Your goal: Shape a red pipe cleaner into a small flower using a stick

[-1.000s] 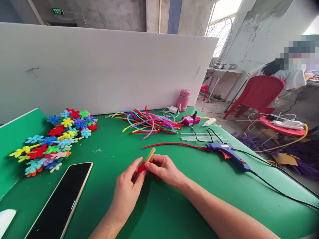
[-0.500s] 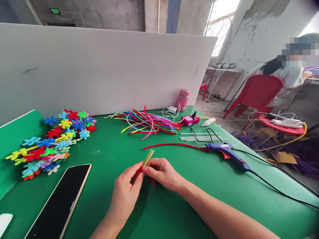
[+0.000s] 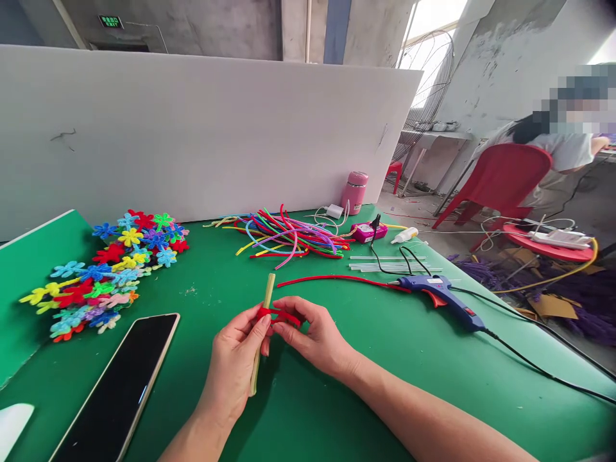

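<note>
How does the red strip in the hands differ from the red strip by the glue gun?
The held strip is bent against the pale stick; the loose strip stretches out in a shallow curve. The held strip runs between the left hand and right hand; the loose strip lies on the green table, touching neither hand. Both are red and slim.

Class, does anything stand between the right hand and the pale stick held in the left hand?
Yes: the red pipe cleaner spans the gap from the pale stick to the right hand. Below it, fingertips of the left hand also lie between. Nothing visible blocks the stick's upper end.
</note>
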Demonstrator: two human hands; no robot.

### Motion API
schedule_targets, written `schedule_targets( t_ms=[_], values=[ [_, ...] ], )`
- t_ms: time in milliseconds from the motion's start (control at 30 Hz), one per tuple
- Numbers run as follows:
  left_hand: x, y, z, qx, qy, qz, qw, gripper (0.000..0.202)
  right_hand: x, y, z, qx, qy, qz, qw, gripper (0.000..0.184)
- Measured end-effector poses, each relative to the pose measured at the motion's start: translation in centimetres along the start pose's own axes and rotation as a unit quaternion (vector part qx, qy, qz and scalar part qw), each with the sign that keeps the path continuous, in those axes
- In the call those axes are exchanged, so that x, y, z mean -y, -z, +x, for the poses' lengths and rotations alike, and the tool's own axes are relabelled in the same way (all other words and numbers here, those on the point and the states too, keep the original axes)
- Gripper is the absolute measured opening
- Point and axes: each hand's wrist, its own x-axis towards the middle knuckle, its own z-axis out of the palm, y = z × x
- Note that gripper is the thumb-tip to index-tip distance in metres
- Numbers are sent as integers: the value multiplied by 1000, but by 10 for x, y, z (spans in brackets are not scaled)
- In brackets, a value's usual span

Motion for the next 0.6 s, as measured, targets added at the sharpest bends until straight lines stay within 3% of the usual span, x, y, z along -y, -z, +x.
schedule_targets(
  t_ms=[300, 600],
  values=[
    [-3, -1, -1, 55, 64, -73, 994, 23, -2, -1, 1, -10, 13, 33, 999, 18],
    [-6, -2, -2, 70, 73, -85, 991, 20, -4, 1, 0, -3, 15, 70, 997, 19]
  ],
)
